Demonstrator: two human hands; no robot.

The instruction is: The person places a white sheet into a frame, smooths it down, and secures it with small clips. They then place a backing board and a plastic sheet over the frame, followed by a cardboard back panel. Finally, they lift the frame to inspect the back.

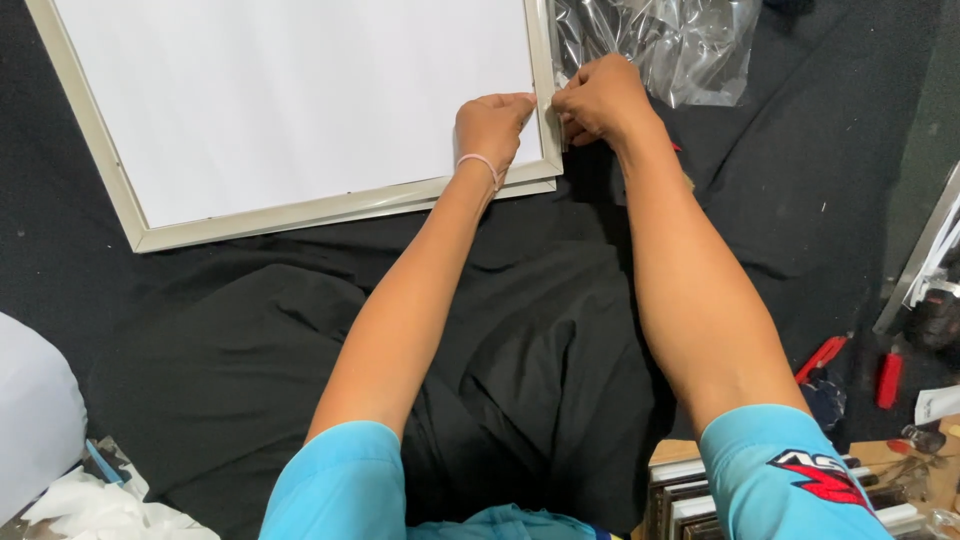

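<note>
A large picture frame with a pale metallic border and a white panel lies flat on black cloth. My left hand, with a thin pink band on the wrist, rests on the frame's near right corner, its fingers pinched at the right rail. My right hand meets it from the other side, fingers closed on the same right rail just above the corner. Whether something small sits between the fingertips is hidden.
Crumpled clear plastic film lies just beyond my right hand. Red-handled tools and a red object lie at the right. A stack of frames sits near my right elbow. White cushion at left.
</note>
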